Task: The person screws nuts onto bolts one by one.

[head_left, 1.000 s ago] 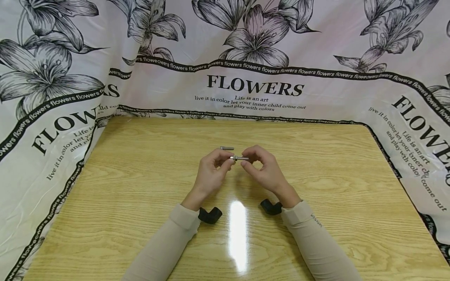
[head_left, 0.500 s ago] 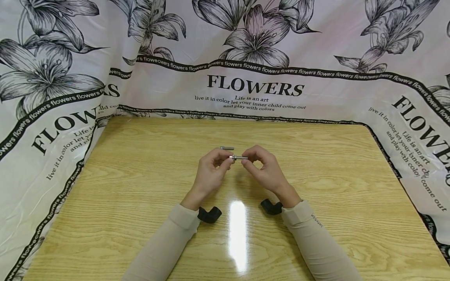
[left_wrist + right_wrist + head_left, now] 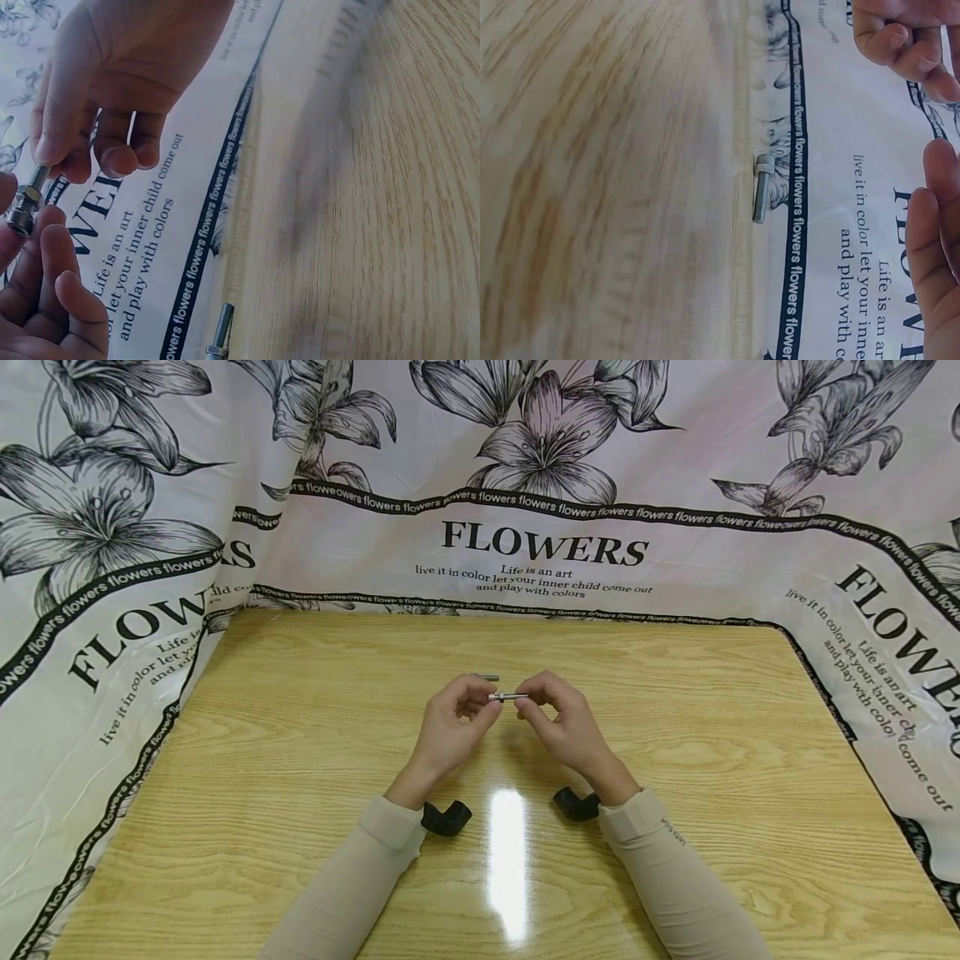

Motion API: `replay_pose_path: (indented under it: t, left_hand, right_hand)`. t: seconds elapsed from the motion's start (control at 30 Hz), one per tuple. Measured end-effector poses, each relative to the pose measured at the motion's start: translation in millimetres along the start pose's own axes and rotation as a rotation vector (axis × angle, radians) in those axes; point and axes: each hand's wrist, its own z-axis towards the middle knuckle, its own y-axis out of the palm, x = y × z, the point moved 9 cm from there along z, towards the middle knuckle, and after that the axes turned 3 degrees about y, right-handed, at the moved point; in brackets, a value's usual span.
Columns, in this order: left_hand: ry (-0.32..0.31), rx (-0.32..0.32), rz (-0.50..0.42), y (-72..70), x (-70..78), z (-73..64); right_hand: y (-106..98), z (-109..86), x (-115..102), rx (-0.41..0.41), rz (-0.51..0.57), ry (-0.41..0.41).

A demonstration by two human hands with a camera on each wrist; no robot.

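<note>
Above the middle of the table, both hands share a small metal bolt [image 3: 516,696], which lies roughly level. My left hand [image 3: 448,727] pinches it at the head end, its thumb by the hex nut [image 3: 28,196] that sits on the shank near the head. With thumb and fingertips, my right hand [image 3: 566,722] grips the threaded end. In the left wrist view, the bolt's round head [image 3: 20,222] and some thread show between the two hands. A second bolt [image 3: 763,189] with a nut lies on the table just beyond the left fingers, partly covered in the head view.
The wood-grain table [image 3: 300,693] carries a bright light reflection in front of the hands. Black curved pieces [image 3: 446,818] sit at both wrists, beside the sleeves. White cloth [image 3: 360,543] with flower prints hangs behind and at both sides.
The left thumb has slid up and right along the nut, and the left fingers now cover more of the lying bolt. The held bolt has shifted very slightly left; the right hand barely moves.
</note>
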Motion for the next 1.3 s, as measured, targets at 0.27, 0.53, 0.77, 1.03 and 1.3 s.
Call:
replay_pose_path:
  t: [0.27, 0.53, 0.77, 1.03, 1.3]
  left_hand:
    - [0.023, -0.033, 0.014, 3.0, 2.0, 0.0]
    - [0.063, -0.029, 0.026, 3.7, 4.0, 0.5]
    - [0.001, -0.035, 0.046, 6.4, -18.4, -0.2]
    - [-0.04, -0.044, 0.076, 7.5, -44.6, -1.0]
    - [0.048, -0.037, 0.036, 7.6, -37.3, 0.8]
  right_hand:
    - [1.3, -0.4, -1.2, 0.003, 0.004, -0.009]
    - [3.7, -0.6, -4.0, -0.003, 0.011, -0.019]
    - [4.6, -0.8, -3.9, -0.007, 0.016, -0.013]
    - [5.0, -0.7, -5.4, -0.004, 0.025, -0.046]
    - [4.5, -0.5, -5.5, -0.002, 0.031, -0.049]
